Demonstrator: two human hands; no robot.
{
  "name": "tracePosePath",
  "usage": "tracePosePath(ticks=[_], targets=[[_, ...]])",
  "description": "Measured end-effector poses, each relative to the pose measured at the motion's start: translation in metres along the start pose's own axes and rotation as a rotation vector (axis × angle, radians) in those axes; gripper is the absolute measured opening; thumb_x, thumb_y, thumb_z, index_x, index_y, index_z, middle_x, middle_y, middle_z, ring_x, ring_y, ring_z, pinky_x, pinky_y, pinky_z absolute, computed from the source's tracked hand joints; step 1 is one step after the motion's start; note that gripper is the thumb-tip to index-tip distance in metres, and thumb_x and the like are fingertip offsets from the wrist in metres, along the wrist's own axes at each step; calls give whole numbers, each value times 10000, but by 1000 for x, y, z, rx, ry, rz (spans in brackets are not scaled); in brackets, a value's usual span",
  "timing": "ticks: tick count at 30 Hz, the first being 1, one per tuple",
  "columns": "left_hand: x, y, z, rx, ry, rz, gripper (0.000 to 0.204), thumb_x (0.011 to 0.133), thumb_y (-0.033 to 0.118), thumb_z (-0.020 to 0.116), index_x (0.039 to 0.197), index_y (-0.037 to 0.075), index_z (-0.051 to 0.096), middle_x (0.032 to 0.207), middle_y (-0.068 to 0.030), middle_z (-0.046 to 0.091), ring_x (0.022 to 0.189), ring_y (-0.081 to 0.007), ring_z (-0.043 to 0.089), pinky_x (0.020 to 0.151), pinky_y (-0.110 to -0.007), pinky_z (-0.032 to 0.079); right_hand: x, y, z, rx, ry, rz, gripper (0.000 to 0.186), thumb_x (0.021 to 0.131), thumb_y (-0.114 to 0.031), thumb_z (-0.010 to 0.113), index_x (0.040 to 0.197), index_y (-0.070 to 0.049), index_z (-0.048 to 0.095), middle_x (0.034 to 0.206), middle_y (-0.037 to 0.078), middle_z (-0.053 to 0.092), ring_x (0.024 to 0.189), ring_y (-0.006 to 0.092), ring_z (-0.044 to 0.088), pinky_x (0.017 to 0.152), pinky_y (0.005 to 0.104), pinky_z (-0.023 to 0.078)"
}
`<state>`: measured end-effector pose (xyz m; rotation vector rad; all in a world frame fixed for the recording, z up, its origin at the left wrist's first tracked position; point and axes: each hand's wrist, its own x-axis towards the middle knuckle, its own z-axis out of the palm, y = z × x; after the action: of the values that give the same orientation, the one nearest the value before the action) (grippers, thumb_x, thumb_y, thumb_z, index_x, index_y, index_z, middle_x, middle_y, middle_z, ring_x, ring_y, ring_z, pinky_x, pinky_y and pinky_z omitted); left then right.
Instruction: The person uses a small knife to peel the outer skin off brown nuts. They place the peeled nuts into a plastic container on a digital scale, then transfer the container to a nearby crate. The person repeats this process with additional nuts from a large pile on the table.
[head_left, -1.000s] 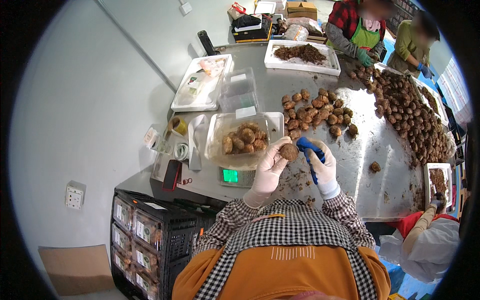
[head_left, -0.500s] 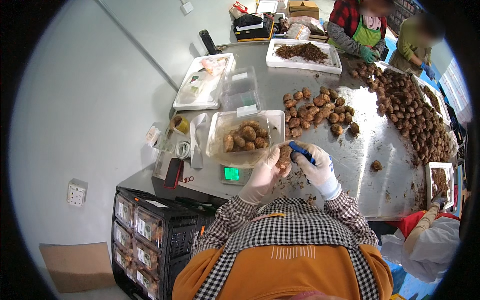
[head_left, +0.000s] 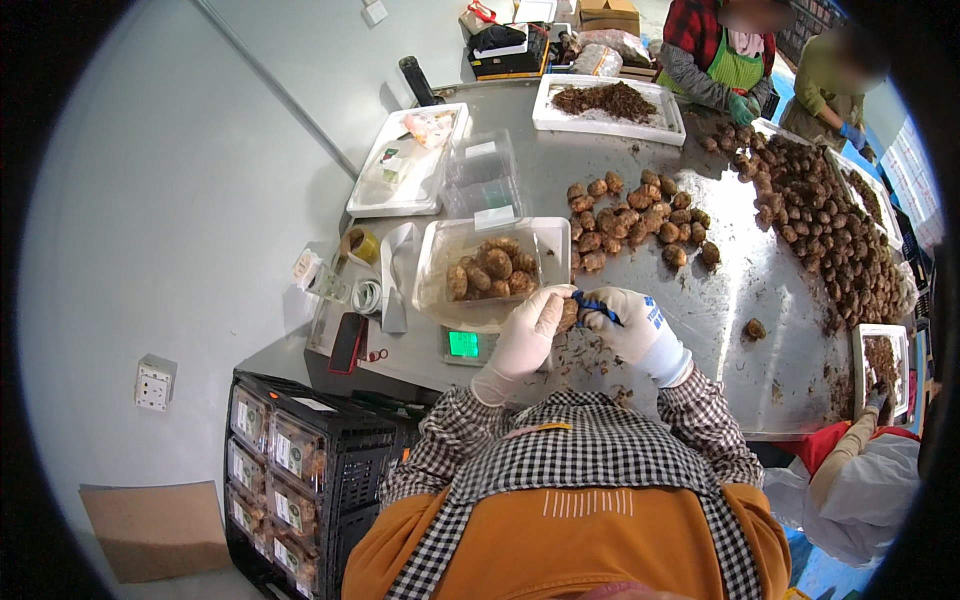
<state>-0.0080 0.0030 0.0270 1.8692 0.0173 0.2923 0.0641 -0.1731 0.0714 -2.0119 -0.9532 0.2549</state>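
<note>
My left hand (head_left: 530,328), in a white glove, is closed around a brown taro (head_left: 569,316) above the table's near side. My right hand (head_left: 632,328), gloved in white with a blue print, grips a slim blue-handled tool (head_left: 602,309). The tool's tip is at the taro's upper end; its working edge is too small to make out. Just beyond my left hand, a clear plastic box of taros (head_left: 497,268) rests on a white tray (head_left: 556,236). Brown peelings (head_left: 590,370) lie on the metal beneath my hands.
Loose taros (head_left: 640,218) lie mid-table; a large heap (head_left: 820,220) covers the right. A scale (head_left: 480,347) with a green display, tape (head_left: 362,246) and a phone (head_left: 347,343) sit at left. A black crate of packs (head_left: 330,450) stands below. Co-workers (head_left: 725,65) work across and at right.
My right hand has turned over the taro, and the blue tool now lies flatter with its tip at the taro's top. My left fingers have shifted up, covering more of the taro.
</note>
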Motion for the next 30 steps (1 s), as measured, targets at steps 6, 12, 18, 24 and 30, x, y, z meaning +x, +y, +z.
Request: tracePosePath(ticks=[6,12,18,24,30], targets=[[2,4,-4,49,-35,124,311,1038,246,409,1128,9,589,1054,-44,650,884,-103,570,820,-241,455,-4,5,14,84,143,32,121,837,-114,602,891,-7,588,686,167,552,608,261,557,569,355,452],[8,9,-6,-565,-203,-144,357,1040,329,376,1109,39,572,867,-75,633,626,-85,474,570,-223,383,-6,14,16,565,87,179,94,894,-79,569,940,2,585,783,58,635,694,100,565,617,263,462],[14,1,-1,-826,-244,-248,375,1038,379,346,1093,66,546,764,-73,603,498,-68,389,451,-212,302,-9,20,15,712,63,174,131,945,-88,542,1001,13,604,858,22,657,739,78,569,669,238,471],[13,1,-2,-577,-123,-272,304,1035,317,398,1094,75,571,816,-61,612,561,-68,440,512,-195,358,-6,16,8,168,87,27,183,941,-143,561,1032,3,624,772,111,607,675,177,576,626,310,470],[11,6,1,-41,14,128,215,1008,191,471,1118,36,572,993,-65,653,851,-191,626,771,-280,493,-4,6,8,123,115,-49,202,926,-125,556,1062,16,608,738,152,586,628,226,566,604,336,466]])
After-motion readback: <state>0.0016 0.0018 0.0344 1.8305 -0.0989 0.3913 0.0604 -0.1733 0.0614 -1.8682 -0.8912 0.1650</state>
